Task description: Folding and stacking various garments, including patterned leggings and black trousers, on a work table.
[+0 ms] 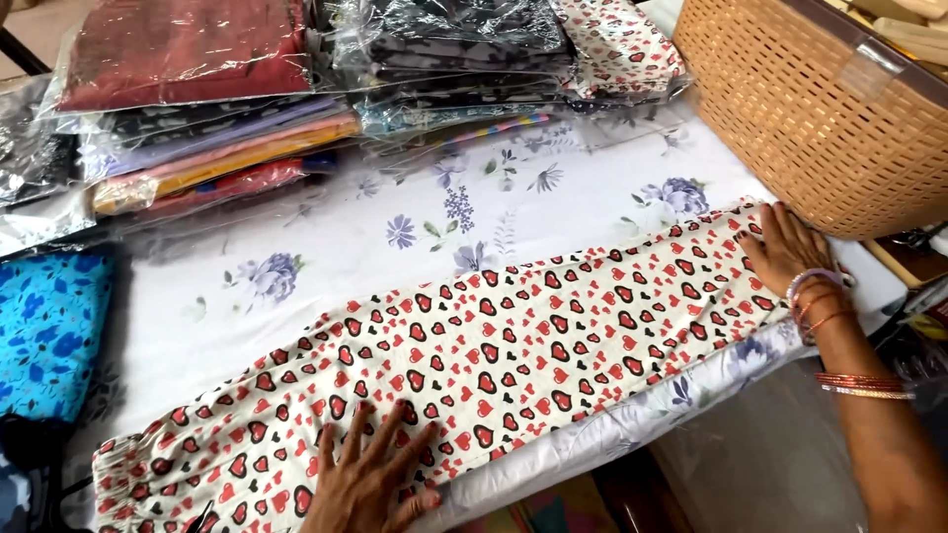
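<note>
A long cream garment (513,345) printed with red and black hearts lies folded flat and stretched diagonally across a white floral sheet (326,257). My left hand (370,479) presses flat on the garment near its lower left part, fingers spread. My right hand (785,247), with bangles on the wrist, rests flat on the garment's far right end, next to a basket. Neither hand grips anything.
A tan woven plastic basket (820,109) stands at the top right. Stacks of clothes in clear plastic bags (296,89) line the back. A blue patterned cloth (44,336) lies at the left edge. The sheet's front edge drops off below the garment.
</note>
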